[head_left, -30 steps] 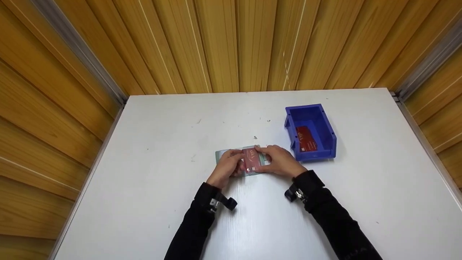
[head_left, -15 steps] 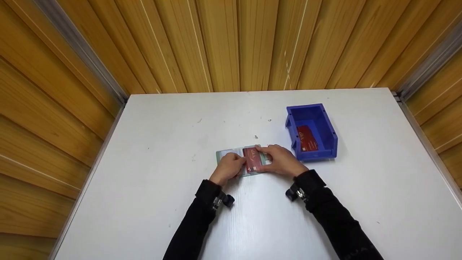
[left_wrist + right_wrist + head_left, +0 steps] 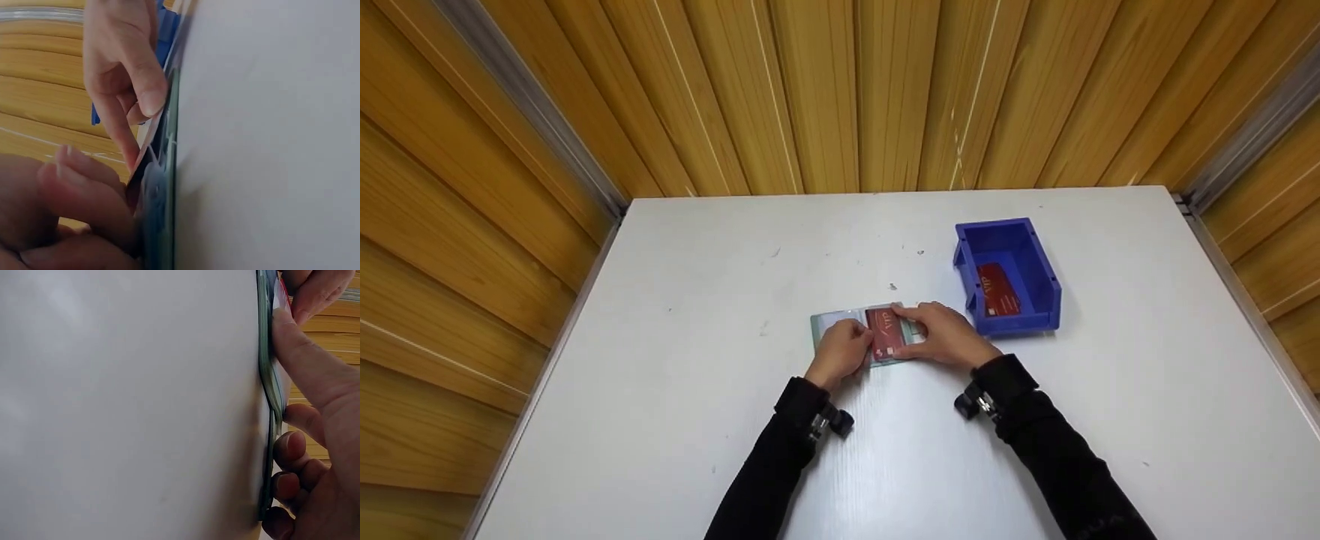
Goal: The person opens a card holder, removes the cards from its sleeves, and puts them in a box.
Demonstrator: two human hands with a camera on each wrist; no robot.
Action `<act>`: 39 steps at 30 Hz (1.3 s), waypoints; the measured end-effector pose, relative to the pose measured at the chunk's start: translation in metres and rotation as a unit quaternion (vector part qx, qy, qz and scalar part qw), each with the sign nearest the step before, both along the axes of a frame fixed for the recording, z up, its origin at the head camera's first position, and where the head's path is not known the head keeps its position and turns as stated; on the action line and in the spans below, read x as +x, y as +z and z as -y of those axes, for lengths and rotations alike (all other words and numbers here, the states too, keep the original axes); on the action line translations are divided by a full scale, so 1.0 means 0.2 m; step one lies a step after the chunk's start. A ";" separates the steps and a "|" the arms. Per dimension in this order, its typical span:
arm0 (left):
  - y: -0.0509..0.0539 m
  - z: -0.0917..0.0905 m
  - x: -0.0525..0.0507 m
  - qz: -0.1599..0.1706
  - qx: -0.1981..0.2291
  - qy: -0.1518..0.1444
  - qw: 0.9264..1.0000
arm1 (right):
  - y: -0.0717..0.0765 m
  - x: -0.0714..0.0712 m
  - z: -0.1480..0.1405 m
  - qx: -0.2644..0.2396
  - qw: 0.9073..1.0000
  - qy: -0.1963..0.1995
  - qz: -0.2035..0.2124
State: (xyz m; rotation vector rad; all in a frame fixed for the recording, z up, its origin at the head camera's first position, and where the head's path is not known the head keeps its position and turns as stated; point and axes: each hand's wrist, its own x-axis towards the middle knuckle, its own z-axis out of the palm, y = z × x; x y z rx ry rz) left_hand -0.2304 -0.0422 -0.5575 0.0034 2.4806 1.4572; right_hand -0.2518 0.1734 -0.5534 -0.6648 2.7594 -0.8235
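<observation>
A card holder (image 3: 832,319) with green edges and clear pages lies spread on the white table. On its right part is a red card (image 3: 889,335) lettered "VIP". My left hand (image 3: 842,351) pinches the red card near its left edge, with curled fingers; the exact contact is partly hidden. My right hand (image 3: 945,335) grips the holder's right part, index finger at the top and thumb at the bottom, around the card. In the right wrist view the right thumb (image 3: 306,363) presses a clear page, while other fingers curl by the green cover (image 3: 264,343).
A blue bin (image 3: 1020,324) stands behind and right of the right hand, with another red card (image 3: 997,289) lying inside. The white table (image 3: 697,300) meets wood-patterned walls (image 3: 825,97) at the back and sides.
My left hand's fingers have drawn back from over the card and curled at its left edge, leaving more of the red card in sight. My right hand stays nearly still.
</observation>
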 end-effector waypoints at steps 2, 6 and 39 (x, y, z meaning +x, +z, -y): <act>-0.01 0.00 0.00 -0.018 -0.024 0.004 1.000 | -0.01 0.00 0.00 0.000 1.000 0.001 0.002; 0.00 0.01 0.02 -0.018 -0.012 0.013 1.000 | -0.01 0.00 -0.01 0.009 1.000 0.003 0.004; 0.28 0.21 0.05 -0.004 0.114 0.021 0.993 | 0.11 0.00 0.08 -0.150 0.986 -0.058 0.048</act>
